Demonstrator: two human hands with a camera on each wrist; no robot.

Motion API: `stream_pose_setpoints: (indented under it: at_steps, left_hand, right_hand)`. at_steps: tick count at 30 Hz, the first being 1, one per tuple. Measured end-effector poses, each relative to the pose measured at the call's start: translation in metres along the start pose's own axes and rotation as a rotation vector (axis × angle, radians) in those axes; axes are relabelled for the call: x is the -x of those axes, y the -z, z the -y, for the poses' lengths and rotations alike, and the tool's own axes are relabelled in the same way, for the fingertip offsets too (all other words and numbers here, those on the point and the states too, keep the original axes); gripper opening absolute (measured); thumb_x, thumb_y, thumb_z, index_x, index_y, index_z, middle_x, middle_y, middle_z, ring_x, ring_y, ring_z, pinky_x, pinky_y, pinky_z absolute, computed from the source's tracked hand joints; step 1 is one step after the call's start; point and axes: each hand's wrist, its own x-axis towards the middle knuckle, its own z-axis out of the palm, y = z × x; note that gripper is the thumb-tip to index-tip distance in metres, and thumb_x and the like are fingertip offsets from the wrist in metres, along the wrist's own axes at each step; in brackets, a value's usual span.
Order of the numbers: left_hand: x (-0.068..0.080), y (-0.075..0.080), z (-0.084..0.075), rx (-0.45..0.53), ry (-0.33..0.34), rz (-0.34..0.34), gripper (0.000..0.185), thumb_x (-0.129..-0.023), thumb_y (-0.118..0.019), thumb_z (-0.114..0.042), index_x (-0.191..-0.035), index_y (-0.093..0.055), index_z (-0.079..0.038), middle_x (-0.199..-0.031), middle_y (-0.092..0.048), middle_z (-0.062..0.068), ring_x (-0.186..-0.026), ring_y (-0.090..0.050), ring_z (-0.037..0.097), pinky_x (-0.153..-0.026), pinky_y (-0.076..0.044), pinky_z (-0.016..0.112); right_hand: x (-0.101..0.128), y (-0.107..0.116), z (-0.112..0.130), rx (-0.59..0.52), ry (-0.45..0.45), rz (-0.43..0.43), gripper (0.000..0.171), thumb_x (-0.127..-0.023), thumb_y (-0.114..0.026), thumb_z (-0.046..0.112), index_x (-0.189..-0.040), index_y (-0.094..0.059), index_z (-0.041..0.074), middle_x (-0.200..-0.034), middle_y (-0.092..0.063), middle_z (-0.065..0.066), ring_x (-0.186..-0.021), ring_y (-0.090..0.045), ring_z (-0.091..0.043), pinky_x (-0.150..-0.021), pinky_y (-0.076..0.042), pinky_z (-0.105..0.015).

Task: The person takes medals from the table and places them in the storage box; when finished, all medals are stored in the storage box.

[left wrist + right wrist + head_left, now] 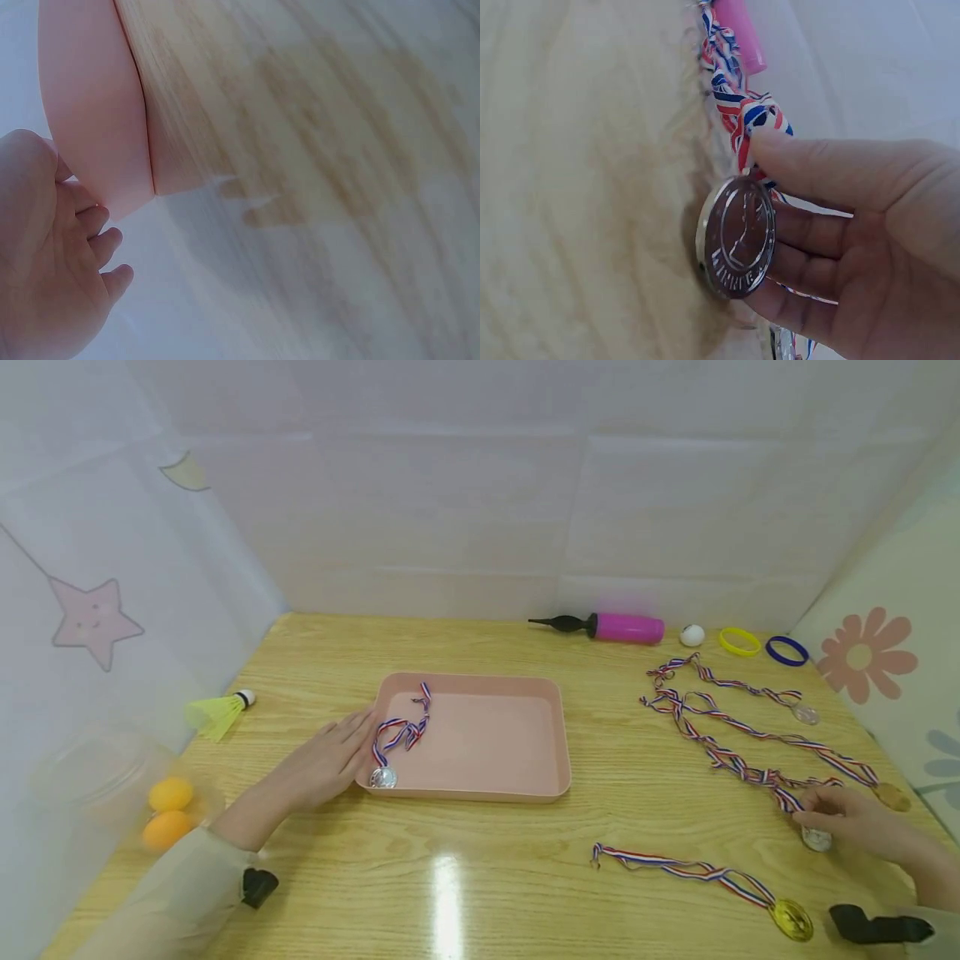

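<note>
My left hand [327, 764] rests with straight fingers against the left side of a pink tray [468, 796]. In the left wrist view its fingertips [112, 279] show beside the tray's wall [97, 97]. A silver medal [383, 777] with a striped ribbon lies in the left of the tray. At the right, my right hand [851, 820] pinches the red, white and blue ribbon [735, 112] of another silver medal [739, 238] just above its disc. That ribbon runs into a tangle with others. A gold medal [791, 919] lies nearer me.
Two more medals, a pale one [806, 714] and a bronze-coloured one [892, 796], lie at the right. Along the back are a pink pump [628, 627], a white ball [692, 635], and yellow [739, 652] and blue wristbands [787, 661]. A shuttlecock [217, 713] and a clear jar with orange balls [168, 830] stand left.
</note>
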Motion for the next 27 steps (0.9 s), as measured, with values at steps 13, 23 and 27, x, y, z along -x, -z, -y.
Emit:
stream_pose_setpoints:
  at_steps: [13,23,27]
  left_hand:
    - [0.0,-0.001,0.0,-0.004,-0.006,-0.014,0.05,-0.101,-0.029,-0.022,-0.144,-0.022,0.003,-0.149,-0.019,0.017,-0.134,-0.019,0.035,-0.107,-0.018,0.052]
    - [-0.001,0.0,0.0,-0.004,-0.006,-0.004,0.05,-0.102,-0.027,-0.023,-0.144,-0.022,0.002,-0.149,-0.018,0.017,-0.135,-0.018,0.035,-0.107,-0.017,0.052]
    - [-0.001,0.0,0.0,0.0,-0.007,-0.011,0.05,-0.102,-0.027,-0.022,-0.144,-0.022,0.002,-0.149,-0.019,0.017,-0.134,-0.019,0.035,-0.107,-0.017,0.052]
  right_hand:
    - [-0.01,0.013,0.023,-0.238,-0.059,-0.13,0.05,-0.096,-0.048,0.008,-0.142,-0.032,0.021,-0.083,-0.064,-0.007,-0.071,-0.058,-0.017,-0.055,-0.043,-0.029]
    - [-0.037,0.02,0.043,-0.747,0.327,-0.108,0.045,-0.095,-0.03,-0.014,-0.13,-0.05,0.006,-0.114,-0.061,-0.001,-0.077,-0.055,-0.01,-0.051,-0.041,-0.026]
    - [-0.05,0.024,0.055,-0.872,0.427,-0.064,0.044,-0.095,-0.025,-0.015,-0.129,-0.049,0.0,-0.115,-0.06,-0.006,-0.077,-0.054,-0.011,-0.055,-0.041,-0.025]
